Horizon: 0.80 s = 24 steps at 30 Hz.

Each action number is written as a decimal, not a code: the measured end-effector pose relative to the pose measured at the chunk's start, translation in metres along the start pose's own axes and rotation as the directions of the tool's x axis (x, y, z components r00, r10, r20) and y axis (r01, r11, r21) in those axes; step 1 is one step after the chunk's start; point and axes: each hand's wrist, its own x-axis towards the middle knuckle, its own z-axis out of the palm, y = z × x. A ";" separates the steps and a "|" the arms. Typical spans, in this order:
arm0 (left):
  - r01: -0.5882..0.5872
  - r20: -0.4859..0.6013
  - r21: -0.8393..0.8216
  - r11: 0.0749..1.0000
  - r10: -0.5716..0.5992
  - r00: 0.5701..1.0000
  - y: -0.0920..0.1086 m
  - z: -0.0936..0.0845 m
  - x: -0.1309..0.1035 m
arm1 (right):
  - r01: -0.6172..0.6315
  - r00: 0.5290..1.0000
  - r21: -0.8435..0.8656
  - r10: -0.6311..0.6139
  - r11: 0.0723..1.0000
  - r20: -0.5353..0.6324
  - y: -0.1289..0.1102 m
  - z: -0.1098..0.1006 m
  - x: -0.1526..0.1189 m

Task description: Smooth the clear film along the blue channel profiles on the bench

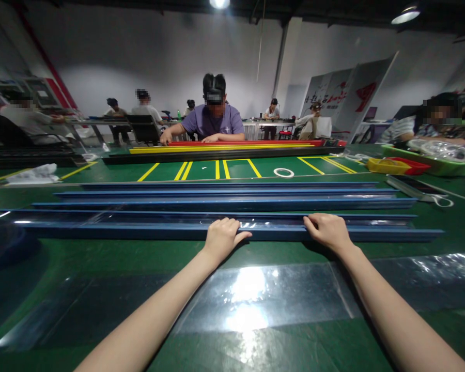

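A long blue channel (275, 235) lies across the green table in front of me, with shiny clear plastic along its trough. My left hand (223, 238) is closed over its middle, fingers curled past the front wall and thumb pointing right along it. Farther right, my right hand (328, 233) grips the same channel, its fingertips bent into the trough; part of the fingers is hidden. Behind it rest more blue channels (225, 204), parallel to it. A wide strip of clear plastic film (302, 294) lies flat beneath my forearms, reflecting the lamps.
Across the table a person in a purple shirt (232, 124) leans over red, yellow (225, 150) and black profiles. A white tape ring (283, 172) lies beyond the channels. At right are a phone-like device (414, 187), a yellow tray (387, 166) and a green bin (442, 164).
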 end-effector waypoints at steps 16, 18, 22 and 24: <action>-0.052 -0.003 0.076 0.996 0.053 0.999 0.002 0.001 -0.001 | 0.229 0.960 0.043 -0.218 0.973 -0.178 -0.062 -0.013 0.010; -0.050 0.001 0.077 0.996 0.050 0.999 0.003 0.001 -0.001 | 0.239 0.948 0.049 -0.222 0.970 -0.227 -0.073 -0.012 0.011; -0.044 0.001 0.074 0.996 0.044 0.999 0.003 0.002 -0.001 | 0.205 0.958 0.081 -0.183 0.975 -0.220 -0.083 -0.005 0.012; -0.044 -0.001 0.071 0.997 0.044 0.999 0.003 0.002 -0.002 | 0.186 0.967 0.093 -0.165 0.978 -0.195 -0.084 -0.002 0.012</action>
